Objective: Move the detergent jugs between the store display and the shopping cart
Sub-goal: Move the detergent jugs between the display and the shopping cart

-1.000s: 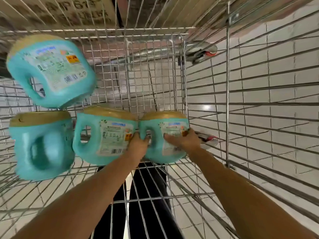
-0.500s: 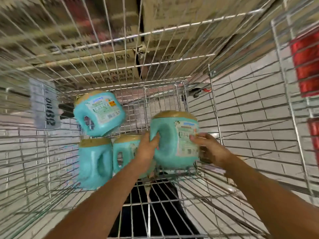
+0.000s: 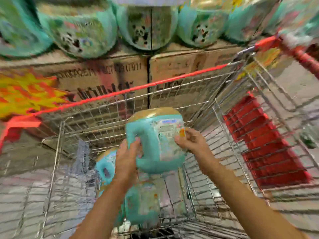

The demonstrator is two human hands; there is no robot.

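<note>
A teal detergent jug (image 3: pixel 156 140) with a tan cap hangs in the air inside the wire shopping cart (image 3: pixel 107 107). My left hand (image 3: pixel 127 158) grips its handle. My right hand (image 3: pixel 189 141) holds its labelled right side. Two more teal jugs lie lower in the cart, one at the left (image 3: pixel 106 167) and one under my left forearm (image 3: pixel 143 204). Beyond the cart, a row of teal jugs (image 3: pixel 82 31) stands on the store display. The picture is blurred.
Brown cardboard cases (image 3: pixel 110 75) carry the display jugs just behind the cart's red-edged front rim. A red plastic child-seat flap (image 3: pixel 265 140) is at the cart's right end. A yellow and red sign (image 3: pixel 24 94) sits at the left. Grey floor tiles surround the cart.
Both hands have lifted the held jug up from the cart's bottom, away from the other jugs. My view has swung upward, bringing the display jugs into sight.
</note>
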